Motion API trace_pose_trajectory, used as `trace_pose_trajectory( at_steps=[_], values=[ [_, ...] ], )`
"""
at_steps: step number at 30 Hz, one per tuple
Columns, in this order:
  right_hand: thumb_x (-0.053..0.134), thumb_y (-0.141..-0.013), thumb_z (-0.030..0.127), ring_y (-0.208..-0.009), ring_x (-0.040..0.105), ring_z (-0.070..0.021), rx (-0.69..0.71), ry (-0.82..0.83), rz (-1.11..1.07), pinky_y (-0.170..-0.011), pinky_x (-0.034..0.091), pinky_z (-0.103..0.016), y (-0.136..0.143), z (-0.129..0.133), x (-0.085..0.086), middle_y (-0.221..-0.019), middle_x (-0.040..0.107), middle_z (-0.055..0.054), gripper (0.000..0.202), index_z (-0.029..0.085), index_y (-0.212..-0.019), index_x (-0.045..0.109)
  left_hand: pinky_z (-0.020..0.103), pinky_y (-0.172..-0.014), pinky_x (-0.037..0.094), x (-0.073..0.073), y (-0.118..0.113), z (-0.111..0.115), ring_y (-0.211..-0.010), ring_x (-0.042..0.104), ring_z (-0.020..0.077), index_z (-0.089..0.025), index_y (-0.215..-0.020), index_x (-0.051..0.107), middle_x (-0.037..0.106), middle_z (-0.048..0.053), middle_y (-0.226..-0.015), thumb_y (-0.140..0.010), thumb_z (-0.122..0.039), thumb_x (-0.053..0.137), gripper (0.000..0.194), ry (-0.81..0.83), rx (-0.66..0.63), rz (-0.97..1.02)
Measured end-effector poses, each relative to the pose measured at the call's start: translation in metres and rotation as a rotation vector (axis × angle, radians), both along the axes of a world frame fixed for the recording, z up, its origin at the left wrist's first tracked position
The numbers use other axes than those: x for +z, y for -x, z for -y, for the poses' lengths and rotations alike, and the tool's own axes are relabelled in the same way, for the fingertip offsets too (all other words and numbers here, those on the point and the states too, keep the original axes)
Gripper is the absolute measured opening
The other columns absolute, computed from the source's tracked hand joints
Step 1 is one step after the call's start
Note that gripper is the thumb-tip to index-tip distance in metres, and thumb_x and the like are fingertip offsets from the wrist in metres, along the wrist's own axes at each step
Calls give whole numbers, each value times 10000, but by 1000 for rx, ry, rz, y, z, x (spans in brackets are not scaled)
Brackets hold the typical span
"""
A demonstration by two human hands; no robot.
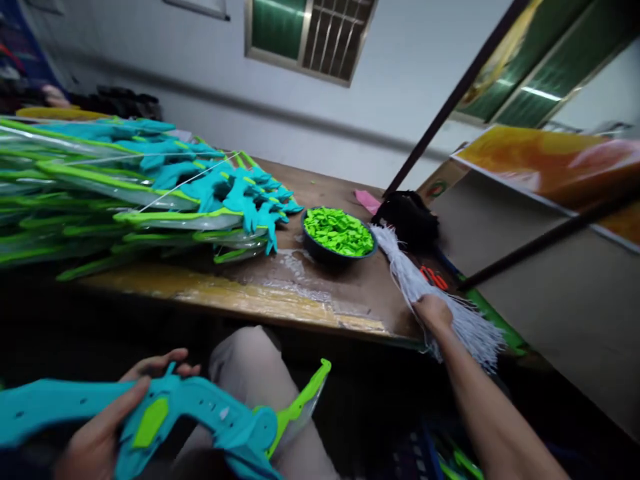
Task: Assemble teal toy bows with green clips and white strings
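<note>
My left hand (113, 417) is closed around a teal plastic toy bow (215, 407) with a green insert and a bright green limb tip, held low above my lap. The bow's far left part runs out of the picture. My right hand (434, 313) reaches to a bundle of thin white strings (407, 267) on the bench's right side. Its fingers are pressed together on the strings near the bundle's middle. How many strings they pinch is hidden. Left of the bundle stands a dark bowl (320, 257) full of small green plastic pieces (340, 232).
Many teal and green toy bows (200, 180) lie heaped on the left of the workbench (260, 297). Behind the strings are a black bundle (407, 217), a pink scrap (367, 200) and orange-handled scissors (434, 277). A cardboard panel (505, 220) and dark metal bars (450, 100) bound the right side.
</note>
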State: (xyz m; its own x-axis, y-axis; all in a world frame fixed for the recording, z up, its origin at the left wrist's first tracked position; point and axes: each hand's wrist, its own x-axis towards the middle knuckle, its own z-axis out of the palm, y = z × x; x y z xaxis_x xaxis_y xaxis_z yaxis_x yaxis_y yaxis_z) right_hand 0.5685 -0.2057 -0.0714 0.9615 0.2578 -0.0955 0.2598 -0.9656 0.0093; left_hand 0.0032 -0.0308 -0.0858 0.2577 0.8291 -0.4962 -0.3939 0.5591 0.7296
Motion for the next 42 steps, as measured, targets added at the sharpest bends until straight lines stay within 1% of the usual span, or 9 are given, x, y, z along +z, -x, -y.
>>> trace_pose_trajectory(
  at_steps=[6,11,15,20,24,26,29,35,42],
  values=[
    [571,-1034,352,-834,684,-168,67,-87,-6,-748,551,-290,-2,13,22,-875,685,-57,300,133,-863,685,398,-764,661,6,-10,23,-934,750,330,-181,-951,772,783,92,-1081,-697,-286,828,280,-46,-27,76],
    [555,-1022,387,-719,625,-163,131,-359,142,-708,507,-308,31,-2,41,-767,643,-35,305,202,-789,625,426,-859,623,-3,-7,25,-944,736,309,-198,-843,766,759,60,-971,-772,-258,715,106,-145,-118,221],
    [428,-998,470,-669,605,-236,499,-625,62,-611,462,-339,131,-41,47,-682,602,-82,376,203,-774,570,500,-1050,506,-5,-15,30,-1243,619,381,-181,-847,766,721,147,-1262,-794,-256,639,156,-259,-325,331],
    [465,-988,360,-615,584,-125,1185,-635,-446,-608,465,-209,309,-66,39,-722,641,13,248,215,-847,609,565,-1134,410,-13,-29,31,-1371,506,415,-163,-1170,754,613,160,-1445,-767,-228,629,427,-237,-456,561],
    [532,-899,189,-660,541,-126,1459,-491,-774,-601,399,-221,359,-66,38,-793,626,-11,83,185,-890,615,480,-1055,500,-26,-21,26,-1264,611,366,-195,-1339,664,621,134,-1442,-805,-227,651,536,-147,-448,620],
    [622,-854,180,-626,511,-113,1414,-437,-1041,-570,352,-217,354,-69,39,-708,578,19,37,180,-827,647,461,-1011,524,-30,-14,24,-1197,647,354,-192,-1307,686,702,144,-1312,-807,-234,660,503,-139,-422,596],
    [806,-789,301,-583,491,-99,1067,-526,-1503,-557,339,-216,340,-83,33,-614,564,35,197,154,-710,702,447,-981,522,-29,-4,23,-1024,688,312,-169,-1119,763,728,112,-1075,-749,-249,690,386,-244,-388,545],
    [762,-772,665,-672,656,-139,454,-871,-1663,-661,482,-241,356,-121,2,-765,722,-57,570,117,-914,706,488,-1041,485,-18,-11,14,-847,712,243,-189,-1032,801,673,73,-979,-795,-310,707,282,-526,-538,535],
    [1004,-507,429,-873,759,-250,155,-1100,-1875,-741,617,-323,376,-172,15,-1048,753,-152,663,101,-970,660,371,-889,596,-26,-28,14,-732,769,182,-294,-902,838,720,25,-896,-885,-181,718,165,-621,-528,485]
  ],
)
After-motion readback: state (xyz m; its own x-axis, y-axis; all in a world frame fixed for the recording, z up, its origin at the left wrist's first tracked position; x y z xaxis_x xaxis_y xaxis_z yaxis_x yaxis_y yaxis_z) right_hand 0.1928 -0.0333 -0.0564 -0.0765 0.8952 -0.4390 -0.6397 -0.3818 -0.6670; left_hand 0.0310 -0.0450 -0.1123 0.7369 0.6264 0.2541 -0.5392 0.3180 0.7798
